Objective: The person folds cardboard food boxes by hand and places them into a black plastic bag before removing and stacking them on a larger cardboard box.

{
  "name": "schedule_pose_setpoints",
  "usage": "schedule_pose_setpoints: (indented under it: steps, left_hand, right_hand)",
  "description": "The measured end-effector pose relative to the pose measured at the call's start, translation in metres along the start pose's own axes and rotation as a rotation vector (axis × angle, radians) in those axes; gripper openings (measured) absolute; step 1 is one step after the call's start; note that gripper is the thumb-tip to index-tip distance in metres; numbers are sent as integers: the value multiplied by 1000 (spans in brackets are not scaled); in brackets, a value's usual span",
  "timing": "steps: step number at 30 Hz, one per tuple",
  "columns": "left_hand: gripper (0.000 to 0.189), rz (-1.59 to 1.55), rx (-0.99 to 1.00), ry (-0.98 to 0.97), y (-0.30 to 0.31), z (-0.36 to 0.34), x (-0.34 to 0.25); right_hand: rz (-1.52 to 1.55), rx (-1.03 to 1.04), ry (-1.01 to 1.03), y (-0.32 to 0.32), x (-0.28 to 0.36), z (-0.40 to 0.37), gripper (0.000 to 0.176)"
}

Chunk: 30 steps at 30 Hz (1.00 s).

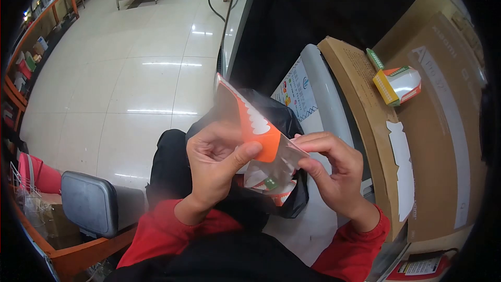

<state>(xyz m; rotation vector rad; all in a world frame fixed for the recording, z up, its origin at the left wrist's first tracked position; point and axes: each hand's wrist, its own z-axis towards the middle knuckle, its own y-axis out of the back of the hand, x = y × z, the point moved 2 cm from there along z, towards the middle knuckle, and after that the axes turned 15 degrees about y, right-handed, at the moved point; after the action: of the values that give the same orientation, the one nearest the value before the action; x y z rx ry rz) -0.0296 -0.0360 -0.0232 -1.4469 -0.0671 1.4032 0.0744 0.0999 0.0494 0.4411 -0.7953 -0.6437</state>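
Observation:
In front of me is a paper food carton (266, 143), orange with a white scalloped pattern and a plain pale inside, partly unfolded and tilted. My left hand (216, 159) grips it from the left, thumb pressed on the orange panel and fingers behind it. With thumb and fingers, my right hand (334, 169) pinches the carton's right edge. Below both hands, a black plastic bag (297, 198) sits open by my legs. Several printed cartons (279, 185) show inside it, partly hidden by the one I hold.
To the right, a yellow, green and orange carton (399, 83) and a torn white paper strip (401, 172) rest on cardboard boxes (360, 104). A grey-white appliance (326, 89) stands beside the bag. At left are a grey lidded bin (91, 203) and a pink container (39, 172).

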Motion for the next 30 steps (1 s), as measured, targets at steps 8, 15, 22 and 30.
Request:
schedule_pose_setpoints:
  steps: [8, 15, 22, 30]
  left_hand:
    - [20, 642, -238, -653, -11, 0, 13]
    - [17, 630, -107, -378, -21, -1, 14]
    - [11, 344, -55, -154, -22, 1, 19]
    - [17, 155, -70, -86, -33, -14, 27]
  right_hand:
    - [-64, -177, 79, -2, 10, 1, 13]
    - [-203, -240, 154, 0, 2, -1, 12]
    - [-194, -226, 143, -4, 0, -1, 12]
    - [-537, -141, 346, -9, 4, -4, 23]
